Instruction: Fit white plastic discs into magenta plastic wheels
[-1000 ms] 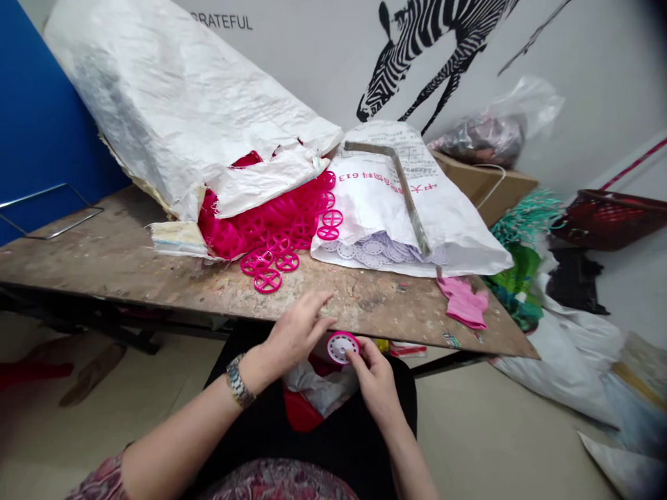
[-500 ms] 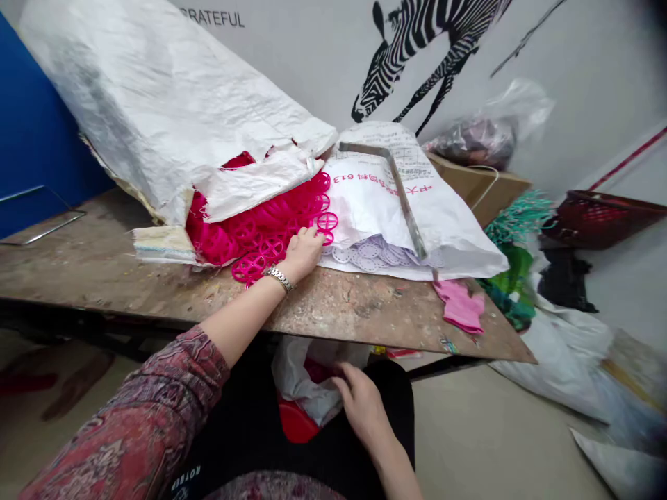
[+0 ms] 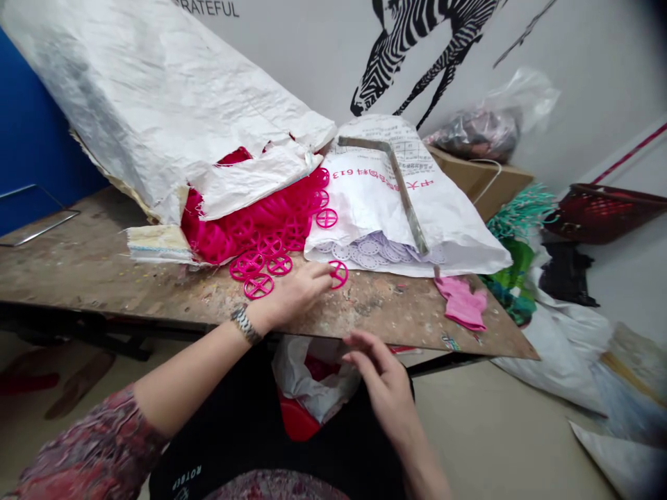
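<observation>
My left hand (image 3: 299,295) is closed on a pink plastic ring with crossed spokes (image 3: 339,274), just above the front of the wooden table (image 3: 375,305). Behind it, many similar pink rings (image 3: 244,236) spill from the mouth of a large white woven sack (image 3: 171,104). A few lie loose on the tabletop. My right hand (image 3: 383,375) holds nothing, its fingers apart and slightly bent, near the table's front edge. Below, between my knees, a white plastic bag (image 3: 297,378) with pink pieces inside sits in a red container (image 3: 301,420).
A white printed sack (image 3: 448,222) holding lilac scalloped discs (image 3: 375,250) lies to the right, with a bent metal bar (image 3: 404,194) on it. A pink cloth piece (image 3: 463,303) rests near the table's right corner. Farther right are a cardboard box (image 3: 484,184) and a red basket (image 3: 604,215).
My left hand has drawn back from the pile toward me with one pink ring in its fingers. My right hand has risen from the plastic bag toward the table edge.
</observation>
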Action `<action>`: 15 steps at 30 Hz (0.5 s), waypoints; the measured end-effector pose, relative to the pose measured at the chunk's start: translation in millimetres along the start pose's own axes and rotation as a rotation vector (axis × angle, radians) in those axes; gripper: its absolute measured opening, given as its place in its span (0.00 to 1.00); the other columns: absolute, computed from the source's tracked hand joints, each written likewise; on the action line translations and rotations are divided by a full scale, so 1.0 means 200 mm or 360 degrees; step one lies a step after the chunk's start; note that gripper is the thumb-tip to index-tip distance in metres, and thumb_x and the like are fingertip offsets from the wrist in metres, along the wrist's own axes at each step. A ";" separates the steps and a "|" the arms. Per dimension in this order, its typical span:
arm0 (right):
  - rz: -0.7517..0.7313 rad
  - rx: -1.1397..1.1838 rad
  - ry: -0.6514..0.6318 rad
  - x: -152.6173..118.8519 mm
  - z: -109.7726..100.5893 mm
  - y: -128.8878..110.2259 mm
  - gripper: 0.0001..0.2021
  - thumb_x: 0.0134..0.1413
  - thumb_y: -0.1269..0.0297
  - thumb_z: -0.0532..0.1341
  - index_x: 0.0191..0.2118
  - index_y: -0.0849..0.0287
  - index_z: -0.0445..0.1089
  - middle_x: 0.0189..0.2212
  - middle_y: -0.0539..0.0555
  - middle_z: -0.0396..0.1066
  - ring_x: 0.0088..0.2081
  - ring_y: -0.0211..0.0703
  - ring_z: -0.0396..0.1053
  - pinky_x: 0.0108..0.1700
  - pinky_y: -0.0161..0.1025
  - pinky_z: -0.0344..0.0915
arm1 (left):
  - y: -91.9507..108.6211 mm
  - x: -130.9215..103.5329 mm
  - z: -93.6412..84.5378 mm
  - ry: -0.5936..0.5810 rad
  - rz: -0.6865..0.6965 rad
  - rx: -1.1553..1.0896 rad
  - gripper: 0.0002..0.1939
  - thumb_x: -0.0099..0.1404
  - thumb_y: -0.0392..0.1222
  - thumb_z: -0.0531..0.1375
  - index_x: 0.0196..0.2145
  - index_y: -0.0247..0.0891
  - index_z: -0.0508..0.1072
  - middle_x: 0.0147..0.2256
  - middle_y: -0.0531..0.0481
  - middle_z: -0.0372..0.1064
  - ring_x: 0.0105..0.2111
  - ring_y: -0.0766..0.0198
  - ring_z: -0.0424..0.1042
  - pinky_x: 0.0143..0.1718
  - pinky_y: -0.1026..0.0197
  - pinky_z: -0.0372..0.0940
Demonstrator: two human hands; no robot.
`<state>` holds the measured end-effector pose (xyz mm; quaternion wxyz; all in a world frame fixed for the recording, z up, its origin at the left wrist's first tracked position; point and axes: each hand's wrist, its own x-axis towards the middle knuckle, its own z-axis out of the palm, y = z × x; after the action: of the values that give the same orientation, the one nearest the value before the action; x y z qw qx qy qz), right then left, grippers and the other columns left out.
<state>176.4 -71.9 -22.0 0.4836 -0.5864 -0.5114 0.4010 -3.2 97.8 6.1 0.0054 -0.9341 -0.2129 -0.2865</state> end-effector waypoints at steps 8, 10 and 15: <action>0.0048 0.0140 0.0016 0.33 0.01 -0.08 0.18 0.51 0.49 0.63 0.40 0.59 0.71 0.26 0.51 0.74 0.25 0.41 0.71 0.25 0.35 0.66 | 0.28 -0.19 -0.01 -0.0114 0.0102 -0.0223 0.11 0.71 0.34 0.51 0.46 0.35 0.71 0.57 0.39 0.64 0.57 0.54 0.64 0.54 0.52 0.67; 0.0040 0.0214 0.0041 0.36 0.04 -0.09 0.15 0.49 0.51 0.65 0.37 0.58 0.71 0.25 0.50 0.74 0.25 0.41 0.70 0.26 0.36 0.67 | 0.29 -0.20 0.02 0.0083 -0.0033 -0.0299 0.10 0.70 0.34 0.52 0.45 0.37 0.72 0.59 0.40 0.62 0.58 0.53 0.63 0.56 0.49 0.66; -0.0150 0.0176 0.0220 0.37 0.08 -0.11 0.11 0.53 0.56 0.63 0.37 0.57 0.71 0.29 0.50 0.74 0.30 0.41 0.71 0.34 0.37 0.68 | 0.31 -0.17 0.03 0.0345 -0.0778 -0.1106 0.22 0.67 0.43 0.58 0.58 0.41 0.63 0.55 0.38 0.64 0.51 0.53 0.70 0.46 0.52 0.72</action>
<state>167.3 4.3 -2.4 0.5676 -0.5603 -0.4810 0.3639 -0.4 28.4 -11.3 -0.3548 -0.7671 -0.3169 -0.4305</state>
